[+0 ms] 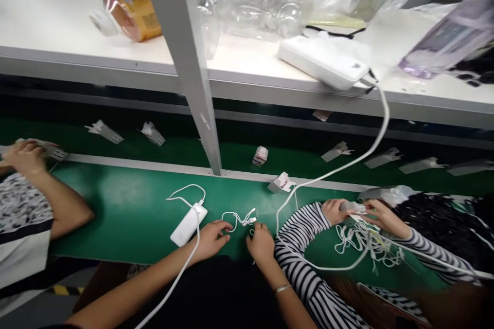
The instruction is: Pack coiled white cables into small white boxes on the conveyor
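A thin white cable lies loosely coiled on a green workbench, running roughly crosswise between a worker's bare hands. The left hand, thumb and fingers parted, is beside its looped end; the right hand, fingers curled, is nearer the connectors, its grip impossible to confirm. A white power bank lies beside the left forearm. Beyond, a small carton gapes open, its contents indiscernible.
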`<state>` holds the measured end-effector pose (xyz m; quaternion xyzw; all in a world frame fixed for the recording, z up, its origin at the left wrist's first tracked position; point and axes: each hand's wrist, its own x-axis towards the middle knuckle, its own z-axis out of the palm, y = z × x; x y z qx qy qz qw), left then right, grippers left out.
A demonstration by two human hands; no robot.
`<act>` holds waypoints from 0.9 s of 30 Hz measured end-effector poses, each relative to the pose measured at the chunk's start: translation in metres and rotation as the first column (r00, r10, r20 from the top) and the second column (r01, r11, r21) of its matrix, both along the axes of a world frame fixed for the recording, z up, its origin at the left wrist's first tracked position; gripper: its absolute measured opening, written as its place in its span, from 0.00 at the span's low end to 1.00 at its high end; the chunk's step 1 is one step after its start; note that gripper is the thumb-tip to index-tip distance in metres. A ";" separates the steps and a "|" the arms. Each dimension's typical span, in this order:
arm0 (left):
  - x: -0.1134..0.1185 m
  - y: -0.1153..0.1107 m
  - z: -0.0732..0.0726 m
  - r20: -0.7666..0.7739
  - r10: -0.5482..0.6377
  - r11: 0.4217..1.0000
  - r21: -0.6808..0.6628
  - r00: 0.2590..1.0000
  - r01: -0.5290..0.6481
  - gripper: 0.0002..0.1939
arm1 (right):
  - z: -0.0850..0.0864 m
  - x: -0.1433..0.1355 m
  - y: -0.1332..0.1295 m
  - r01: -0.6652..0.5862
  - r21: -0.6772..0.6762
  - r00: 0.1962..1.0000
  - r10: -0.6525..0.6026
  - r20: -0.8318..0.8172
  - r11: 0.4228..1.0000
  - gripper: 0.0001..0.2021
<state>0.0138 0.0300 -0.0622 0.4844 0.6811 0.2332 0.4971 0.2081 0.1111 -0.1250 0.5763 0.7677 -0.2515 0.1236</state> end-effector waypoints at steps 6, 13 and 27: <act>-0.010 -0.010 -0.017 0.040 0.061 0.994 -0.094 0.997 -0.057 0.19 | -0.012 0.002 -0.009 -0.014 -0.140 0.999 0.006 -0.052 0.990 0.06; -0.018 -0.038 -0.037 0.077 0.131 0.982 -0.143 0.988 -0.120 0.24 | 0.010 -0.011 -0.004 0.169 -0.183 0.947 -0.211 -0.242 0.968 0.13; 0.023 0.045 0.031 0.304 -0.030 0.999 0.045 0.952 0.017 0.17 | 0.108 -0.019 0.004 0.192 -0.562 0.203 -0.593 -0.779 0.804 0.14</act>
